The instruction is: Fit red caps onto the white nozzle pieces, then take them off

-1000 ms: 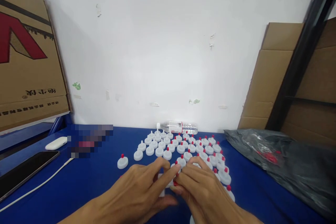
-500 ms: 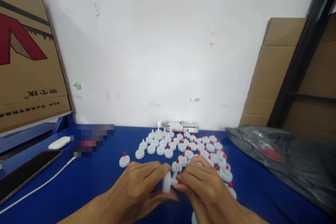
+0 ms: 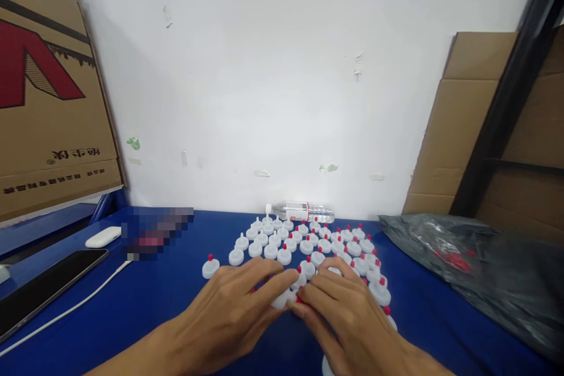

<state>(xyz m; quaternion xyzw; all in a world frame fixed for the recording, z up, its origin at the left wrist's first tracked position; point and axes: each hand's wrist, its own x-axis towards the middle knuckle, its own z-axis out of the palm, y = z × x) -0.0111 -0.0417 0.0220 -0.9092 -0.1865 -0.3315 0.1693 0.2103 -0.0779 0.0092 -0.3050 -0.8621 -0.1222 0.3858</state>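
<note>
My left hand [image 3: 240,299] is closed around a white plastic nozzle cap [image 3: 280,301], its fingers covering most of the disc. At the spout end, my right hand [image 3: 346,302] pinches a small red tip [image 3: 299,295] between thumb and fingers. Whether the tip is fully on the spout is hidden. Beyond both hands stand several white nozzle caps, upright on the blue table. Many have red tips, like the lone cap [image 3: 210,267] at the left; others, such as the cap [image 3: 242,241] in the left rows, show bare white spouts.
A clear bottle [image 3: 304,211] lies against the wall behind the caps. On the right is a dark plastic bag [image 3: 423,258] with red pieces on it. At the left are a phone [image 3: 48,291], a white case [image 3: 103,237] and a white cable [image 3: 74,308]. Cardboard [image 3: 456,123] leans at the right.
My left fingers have come forward over the cap, which now shows less and sits a little lower. The right hand stays at the red tip. The view has shifted slightly.
</note>
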